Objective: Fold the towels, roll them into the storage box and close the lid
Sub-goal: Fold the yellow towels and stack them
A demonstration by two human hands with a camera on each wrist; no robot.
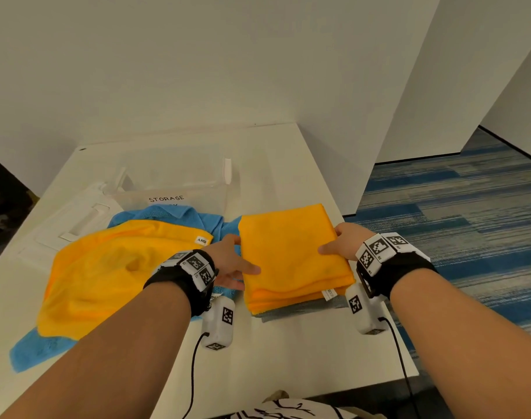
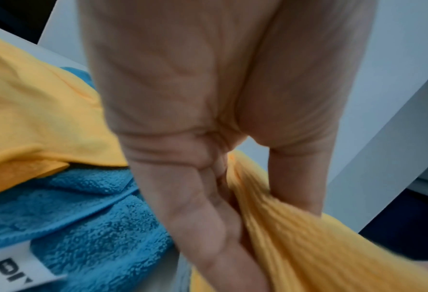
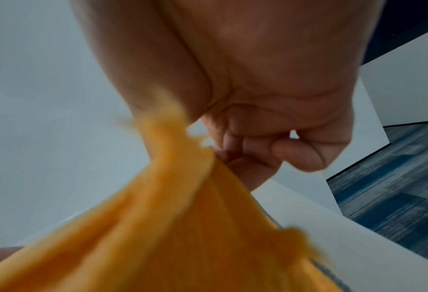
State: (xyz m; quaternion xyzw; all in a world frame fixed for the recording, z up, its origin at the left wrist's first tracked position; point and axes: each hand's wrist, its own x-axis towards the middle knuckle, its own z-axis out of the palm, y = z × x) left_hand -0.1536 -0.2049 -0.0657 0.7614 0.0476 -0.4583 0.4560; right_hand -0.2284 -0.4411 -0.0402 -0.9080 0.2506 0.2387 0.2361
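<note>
A folded orange towel (image 1: 291, 252) lies on the white table (image 1: 288, 352), with a grey towel edge (image 1: 288, 314) showing under its near side. My left hand (image 1: 231, 263) grips its left edge, thumb on top and fingers underneath; the left wrist view shows the orange towel (image 2: 295, 227) pinched in that hand (image 2: 207, 158). My right hand (image 1: 338, 240) grips the right edge the same way, seen close as the hand (image 3: 270, 138) holding orange cloth (image 3: 182, 217). The clear storage box (image 1: 179, 186) stands open behind.
A loose orange towel (image 1: 113, 273) lies over blue towels (image 1: 37, 346) at the left. The clear lid (image 1: 76, 225) lies left of the box. The table's right edge drops to blue carpet (image 1: 470, 222). White walls stand behind.
</note>
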